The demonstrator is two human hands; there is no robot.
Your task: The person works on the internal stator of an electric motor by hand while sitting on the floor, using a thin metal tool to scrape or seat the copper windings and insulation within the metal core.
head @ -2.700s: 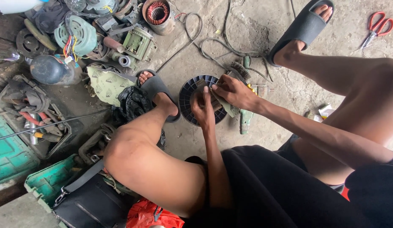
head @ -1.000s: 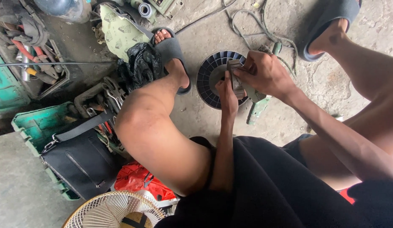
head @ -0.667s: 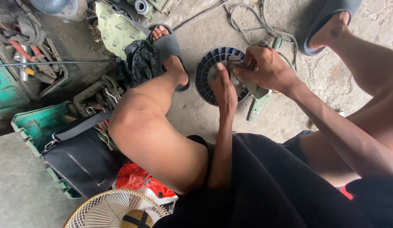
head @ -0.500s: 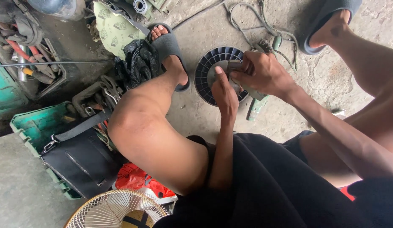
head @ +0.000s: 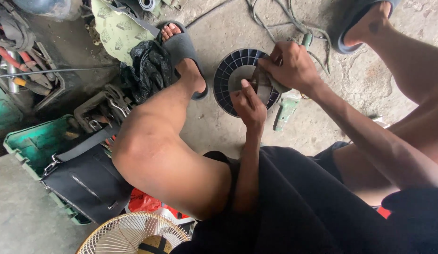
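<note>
The round dark fan grille (head: 238, 77) lies on the concrete floor (head: 219, 136) between the feet, as half a second ago. Both hands remain at its centre: left hand (head: 249, 104) pinches a small part (too small to identify), right hand (head: 292, 66) is closed over it.

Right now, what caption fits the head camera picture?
Both hands, left hand and right hand, work at the centre of a dark round slotted disc on the floor.
</note>
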